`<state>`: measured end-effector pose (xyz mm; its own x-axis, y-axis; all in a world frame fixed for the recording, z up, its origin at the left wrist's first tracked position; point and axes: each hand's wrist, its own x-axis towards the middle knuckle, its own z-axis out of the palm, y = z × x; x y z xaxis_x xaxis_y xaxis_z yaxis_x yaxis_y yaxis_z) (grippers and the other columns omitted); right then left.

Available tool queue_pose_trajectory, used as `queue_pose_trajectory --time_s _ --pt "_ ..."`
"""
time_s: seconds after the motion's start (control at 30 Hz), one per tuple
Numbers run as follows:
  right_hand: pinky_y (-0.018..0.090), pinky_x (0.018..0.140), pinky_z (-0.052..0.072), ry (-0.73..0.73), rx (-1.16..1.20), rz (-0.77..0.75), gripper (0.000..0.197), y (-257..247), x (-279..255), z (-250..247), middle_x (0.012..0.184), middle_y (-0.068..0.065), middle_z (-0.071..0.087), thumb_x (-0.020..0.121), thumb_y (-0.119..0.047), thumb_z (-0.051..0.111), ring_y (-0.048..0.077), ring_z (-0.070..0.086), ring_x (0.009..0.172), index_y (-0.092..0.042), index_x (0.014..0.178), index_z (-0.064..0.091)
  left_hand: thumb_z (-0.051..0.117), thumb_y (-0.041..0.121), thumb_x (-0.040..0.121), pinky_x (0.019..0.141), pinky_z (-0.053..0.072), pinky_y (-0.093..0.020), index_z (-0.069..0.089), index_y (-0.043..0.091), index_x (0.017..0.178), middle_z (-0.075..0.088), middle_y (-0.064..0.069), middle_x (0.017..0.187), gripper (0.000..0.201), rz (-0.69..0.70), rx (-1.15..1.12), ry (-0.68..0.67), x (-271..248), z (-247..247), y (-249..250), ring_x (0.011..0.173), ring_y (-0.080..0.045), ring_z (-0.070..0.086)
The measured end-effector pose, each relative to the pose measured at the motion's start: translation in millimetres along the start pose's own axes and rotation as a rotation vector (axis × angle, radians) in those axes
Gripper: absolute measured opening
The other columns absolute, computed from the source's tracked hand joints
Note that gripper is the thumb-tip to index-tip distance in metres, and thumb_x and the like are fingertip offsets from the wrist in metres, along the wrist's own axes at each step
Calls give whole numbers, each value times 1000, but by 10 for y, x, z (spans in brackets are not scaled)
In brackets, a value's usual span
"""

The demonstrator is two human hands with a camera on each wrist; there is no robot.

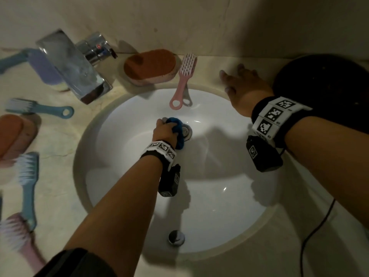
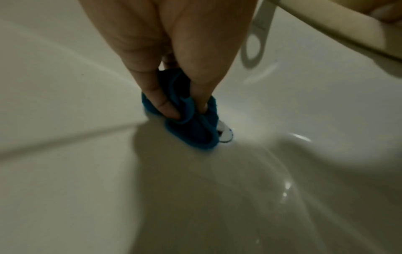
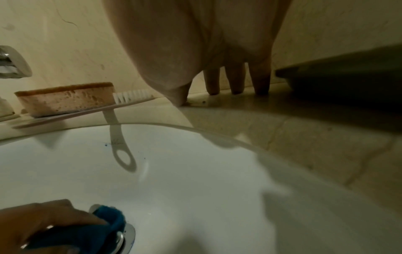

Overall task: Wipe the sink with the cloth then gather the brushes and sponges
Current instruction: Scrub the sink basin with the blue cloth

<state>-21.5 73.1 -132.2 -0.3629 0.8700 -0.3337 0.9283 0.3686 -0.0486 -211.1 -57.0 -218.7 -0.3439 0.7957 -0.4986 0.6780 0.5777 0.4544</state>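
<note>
My left hand [image 1: 164,129] grips a bunched blue cloth [image 1: 178,132] and presses it onto the bottom of the white sink [image 1: 229,196], right beside the chrome drain [image 1: 187,131]. In the left wrist view the fingers [image 2: 161,103] dig into the cloth [image 2: 191,132]. My right hand [image 1: 242,84] lies flat with straight fingers [image 3: 236,80] on the counter behind the sink's right rim and holds nothing. A pink brush [image 1: 182,80] hangs over the back rim next to an orange sponge [image 1: 150,65].
The chrome tap [image 1: 73,66] stands at the back left. Left of the sink lie several brushes, among them a blue one [image 1: 40,109], plus another orange sponge [image 1: 14,134]. A round black tray [image 1: 327,86] sits at the right. A black cable [image 1: 317,226] trails over the front counter.
</note>
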Motion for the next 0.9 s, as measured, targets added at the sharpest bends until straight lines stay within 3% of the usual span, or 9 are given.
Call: queue_pose_trajectory --time_s 0.03,0.1,0.2,0.3,0.4,0.53,0.7,0.8,0.9 --pt "60 111 22 -3 -6 1 50 3 7 10 156 17 10 97 -37 26 41 17 141 -43 144 11 52 14 92 81 42 -31 48 11 121 50 -15 116 29 -20 -32 -9 -11 17 24 112 -33 54" --pt "60 111 22 -5 -7 11 50 11 7 10 156 16 10 97 -37 26 41 17 141 -42 145 12 52 19 93 75 39 -29 45 9 123 52 -14 118 33 -57 0 -42 -44 5 58 105 -29 55" --pt "58 113 20 -25 8 37 50 -5 -36 -47 158 13 6 98 -35 27 41 12 142 -43 146 12 51 28 93 86 44 -29 50 5 127 52 -14 129 41 -135 52 -92 -122 -102 53 114 -31 55" --pt "53 115 19 -75 13 52 50 -49 -115 -168 159 6 2 99 -35 27 38 9 143 -44 146 10 45 25 96 96 43 -29 56 7 125 58 -12 128 35 -84 111 -113 -376 -277 63 119 -27 54" --pt "43 119 14 -141 100 6 55 -26 -275 -316 160 5 1 100 -30 34 34 8 145 -38 148 10 50 19 91 89 43 -28 63 8 116 63 -12 120 30 29 225 -146 -686 -450 74 113 -28 57" --pt "32 117 18 -52 333 -106 58 -46 -753 -443 154 16 23 96 -15 45 30 24 142 -25 148 22 56 9 84 74 41 -24 64 12 115 65 -13 114 33 68 54 -74 -1154 -729 245 104 -28 60" --pt "32 107 37 -36 554 -111 43 -206 -1361 -612 135 10 54 94 -11 46 27 50 124 -20 136 48 56 -1 80 81 41 -24 59 14 125 62 -12 122 47 160 -60 -7 -1729 -1041 493 111 -28 58" --pt "28 98 43 -46 638 -159 31 -318 -1690 -755 118 8 64 93 -13 49 25 58 111 -20 121 61 62 3 80 85 43 -25 62 13 119 63 -9 120 41 196 -72 78 -2028 -1180 539 109 -24 57" --pt "26 95 44 -41 655 -204 28 -416 -1935 -870 115 1 64 92 -17 51 19 58 106 -26 115 64 71 15 79 80 49 -27 63 13 107 66 -8 109 29 235 -139 149 -2261 -1288 642 95 -21 61"
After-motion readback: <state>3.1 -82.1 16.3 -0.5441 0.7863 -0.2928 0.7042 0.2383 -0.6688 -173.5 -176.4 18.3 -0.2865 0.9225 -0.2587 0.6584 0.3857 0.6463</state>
